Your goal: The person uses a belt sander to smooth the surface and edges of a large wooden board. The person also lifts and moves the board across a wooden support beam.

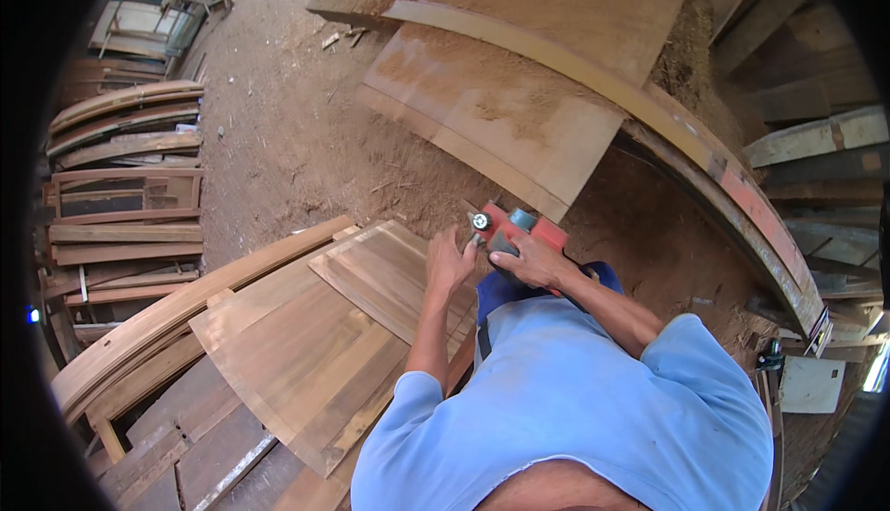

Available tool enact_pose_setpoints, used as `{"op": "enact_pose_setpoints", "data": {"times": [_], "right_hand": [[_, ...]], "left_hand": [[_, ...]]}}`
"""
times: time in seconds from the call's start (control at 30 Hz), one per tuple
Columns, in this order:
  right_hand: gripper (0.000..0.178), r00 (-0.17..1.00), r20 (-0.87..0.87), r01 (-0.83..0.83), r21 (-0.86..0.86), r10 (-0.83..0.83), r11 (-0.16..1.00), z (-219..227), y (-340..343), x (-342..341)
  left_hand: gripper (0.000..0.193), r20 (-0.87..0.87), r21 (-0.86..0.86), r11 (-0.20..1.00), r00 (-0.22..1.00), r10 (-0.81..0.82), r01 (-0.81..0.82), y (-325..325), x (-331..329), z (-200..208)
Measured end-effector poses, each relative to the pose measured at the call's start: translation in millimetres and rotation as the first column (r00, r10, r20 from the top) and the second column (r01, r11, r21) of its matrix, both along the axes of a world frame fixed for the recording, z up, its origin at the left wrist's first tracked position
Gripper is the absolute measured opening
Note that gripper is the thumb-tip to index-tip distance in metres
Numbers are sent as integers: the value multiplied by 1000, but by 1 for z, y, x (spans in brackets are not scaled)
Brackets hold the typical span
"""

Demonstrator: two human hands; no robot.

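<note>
A red and dark grey electric planer [547, 232] is held at my waist, in front of my blue shirt. My right hand [533, 262] is closed round its grip from the right. At the planer's left end, just below a round black-and-white knob [481, 222], my left hand [449, 259] has its fingers bent and pressed together against the tool. The exact contact of those fingertips is too small to make out. Beyond the planer lies a wide wooden panel [528, 154], partly covered in sawdust.
A long curved wooden beam [556, 59] crosses the panel and sweeps down the right side. Flat wooden panels [297, 335] lie stacked at my left, beside curved timber [176, 316]. More boards [127, 233] are piled at far left. Sawdust covers the ground [269, 131].
</note>
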State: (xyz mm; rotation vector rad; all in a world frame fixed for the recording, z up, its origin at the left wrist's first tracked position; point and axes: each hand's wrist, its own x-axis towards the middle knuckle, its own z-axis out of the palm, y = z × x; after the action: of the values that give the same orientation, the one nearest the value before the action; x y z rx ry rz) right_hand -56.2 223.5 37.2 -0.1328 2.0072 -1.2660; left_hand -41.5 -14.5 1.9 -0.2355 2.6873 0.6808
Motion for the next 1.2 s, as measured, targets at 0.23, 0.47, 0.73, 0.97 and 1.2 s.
{"op": "enact_pose_setpoints", "data": {"times": [0.23, 0.47, 0.73, 0.97, 1.2], "right_hand": [[74, 1000, -15, 6, 189, -4, 982, -20, 82, 73], [74, 895, 64, 408, 275, -441, 870, -72, 165, 117], [45, 94, 64, 966, 234, -993, 107, -105, 200, 165], [44, -114, 28, 982, 152, -993, -109, -95, 209, 183], [47, -36, 106, 974, 224, -994, -12, -110, 213, 193]], "left_hand": [[90, -203, -109, 932, 910, -361, 345, 116, -53, -10], [104, -117, -152, 756, 748, -654, 637, 140, -41, -44], [105, -70, -220, 879, 892, -446, 422, 26, -67, -68], [60, 453, 561, 644, 844, 288, -520, -15, -184, -107], [48, 593, 706, -7, 586, 552, -708, 36, -189, -120]]}}
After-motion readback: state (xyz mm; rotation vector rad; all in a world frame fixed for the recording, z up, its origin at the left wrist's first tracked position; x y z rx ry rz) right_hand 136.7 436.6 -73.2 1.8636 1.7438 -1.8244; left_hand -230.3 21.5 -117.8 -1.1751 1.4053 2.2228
